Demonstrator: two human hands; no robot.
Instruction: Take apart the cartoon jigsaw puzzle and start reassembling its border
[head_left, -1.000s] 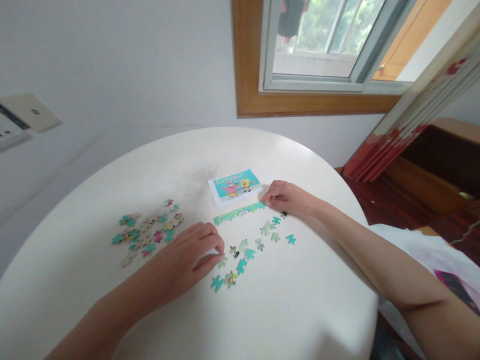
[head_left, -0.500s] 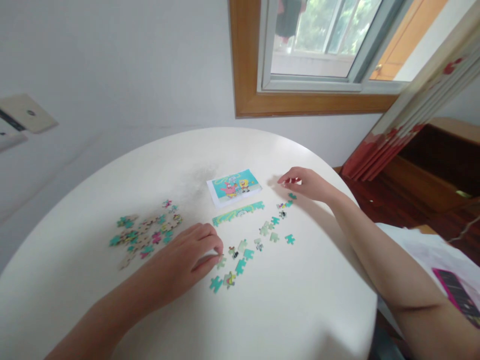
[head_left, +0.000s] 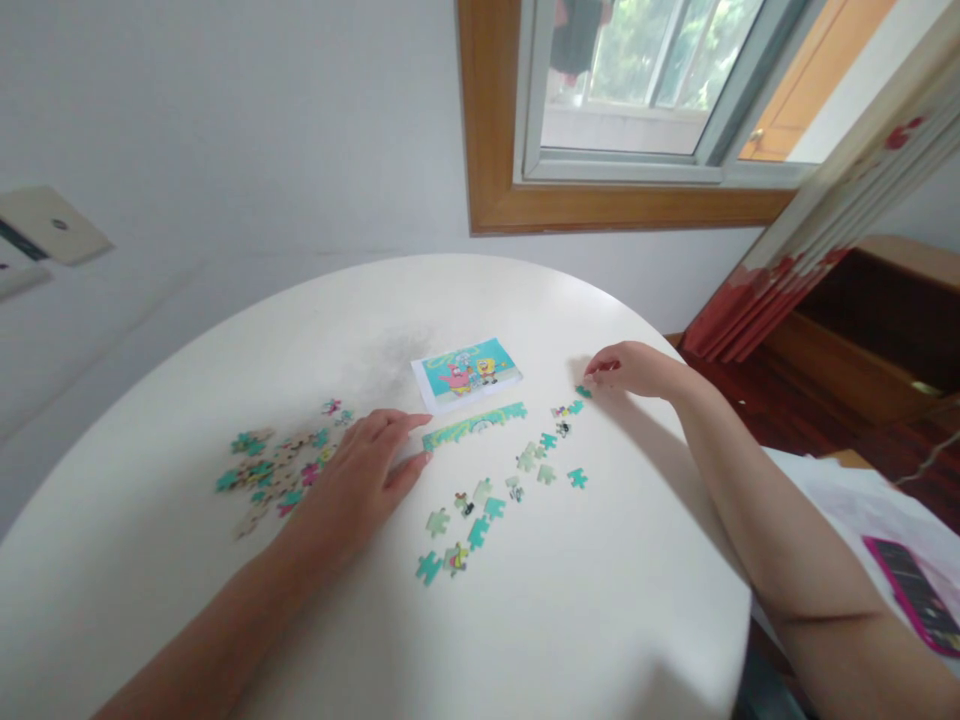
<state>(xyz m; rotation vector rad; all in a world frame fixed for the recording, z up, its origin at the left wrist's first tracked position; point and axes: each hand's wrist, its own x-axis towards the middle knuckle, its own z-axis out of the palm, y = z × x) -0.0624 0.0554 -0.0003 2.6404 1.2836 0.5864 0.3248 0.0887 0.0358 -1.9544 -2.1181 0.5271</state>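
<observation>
My left hand (head_left: 375, 460) has its thumb and fingers apart at the left end of a joined strip of jigsaw puzzle pieces (head_left: 476, 425). Its fingertips meet or nearly meet the strip. Over at the right, my right hand (head_left: 630, 370) has its fingers pinched together at a small teal puzzle piece (head_left: 583, 391), which lies by the thumb tip. Just behind the strip rests a picture card (head_left: 469, 372) with cartoon figures. Loose pieces run in a slanting row between the hands, among them a teal piece (head_left: 577, 478) and a pale green piece (head_left: 437, 522).
A heap of mixed puzzle pieces (head_left: 281, 465) lies left of my left hand, some face down. The round white table (head_left: 585, 610) stands against the wall below a window. A pink-edged phone (head_left: 915, 590) lies on white sheets at the right.
My left hand has moved back from the loose pale green piece to the strip's left end, and its fingers have spread. My right hand has shifted slightly right and down to the teal piece.
</observation>
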